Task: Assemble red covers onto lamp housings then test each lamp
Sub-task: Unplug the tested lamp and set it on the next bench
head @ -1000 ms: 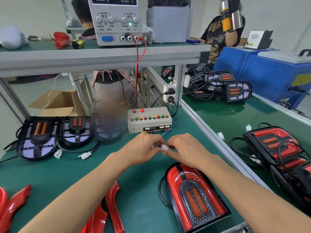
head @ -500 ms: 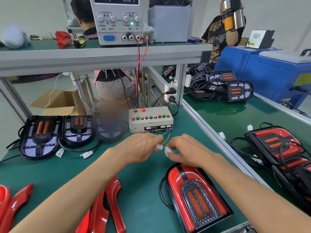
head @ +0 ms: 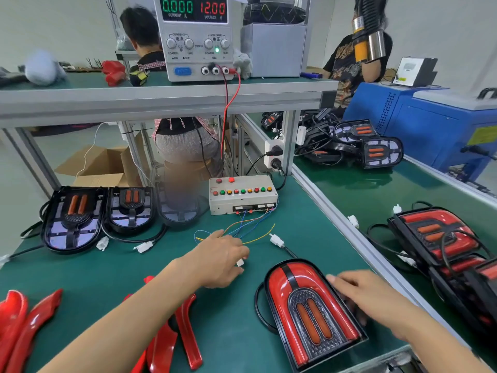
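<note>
An assembled lamp point(head: 309, 310) with its red cover lies on the green mat in front of me. Its white plug point(head: 277, 240) lies loose on the mat behind it, on a black cable. My right hand point(head: 368, 297) rests on the lamp's right edge with fingers curled against it. My left hand point(head: 220, 258) holds the tester's white connector point(head: 240, 263), from which thin coloured wires run to the test box point(head: 242, 195). Bare lamp housings point(head: 72, 216) stand at the left. Loose red covers point(head: 172, 340) lie under my left forearm.
A power supply point(head: 196, 36) on the shelf reads 0.000 A and 12.00 V. More red covers point(head: 24, 321) lie at the near left. Finished lamps point(head: 441, 238) are stacked on the right bench. Two people work beyond the shelf. A blue machine point(head: 430, 125) stands at the right.
The two connectors, joined between my hands a second ago, have been pulled apart. My right hand dropped the lamp's plug and moved down onto the lamp. My left hand kept the tester connector.
</note>
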Available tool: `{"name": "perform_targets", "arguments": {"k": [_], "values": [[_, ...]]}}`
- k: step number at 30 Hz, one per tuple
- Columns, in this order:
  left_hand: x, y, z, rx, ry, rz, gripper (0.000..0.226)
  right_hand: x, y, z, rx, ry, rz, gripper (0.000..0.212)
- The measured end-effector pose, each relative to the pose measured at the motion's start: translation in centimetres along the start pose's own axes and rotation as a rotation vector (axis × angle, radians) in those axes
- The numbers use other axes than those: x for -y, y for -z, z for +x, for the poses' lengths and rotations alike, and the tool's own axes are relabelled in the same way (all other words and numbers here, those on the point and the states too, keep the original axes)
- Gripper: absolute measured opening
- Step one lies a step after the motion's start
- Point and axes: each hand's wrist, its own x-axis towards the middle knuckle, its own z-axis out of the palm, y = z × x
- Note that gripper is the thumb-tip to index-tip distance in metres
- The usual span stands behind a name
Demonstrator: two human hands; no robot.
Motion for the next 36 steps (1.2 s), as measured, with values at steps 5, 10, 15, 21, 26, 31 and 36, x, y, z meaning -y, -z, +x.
{"name": "perform_targets", "arguments": {"k": [5,10,15,21,26,31,36], "values": [[-1.0,0.1,-0.7,-0.072,-0.001,0.014,0.031,-0.4,-0.6,-1.9,0.205,-0.103,0.334,0.064],[-4.6,1.0,-1.8,-0.303,-0.011,-0.042,0.017,0.7,-1.3,-2.9,0.138,-0.017,0.227,0.061],[-7.3,0.5,-2.3,0.004,0.329,-0.4,0.023,2.9,-2.1,-2.8,0.068,0.016,0.373,0.047],[-7.4,0.6,-2.4,0.085,0.507,-0.775,0.02,5.3,-2.6,-2.4,0.12,-0.073,0.545,0.04],[-7.5,0.8,-2.5,0.096,0.508,-0.84,0.023,4.4,-3.2,-3.4,0.134,-0.096,0.526,0.037],[-8.5,0.9,-2.2,0.058,0.473,-0.778,0.028,2.8,-3.5,-5.9,0.056,-0.073,0.401,0.018],[-9.3,1.0,-1.4,0.015,0.437,-0.812,0.034,1.5,-3.8,-7.1,-0.02,-0.052,0.342,0.015]]}}
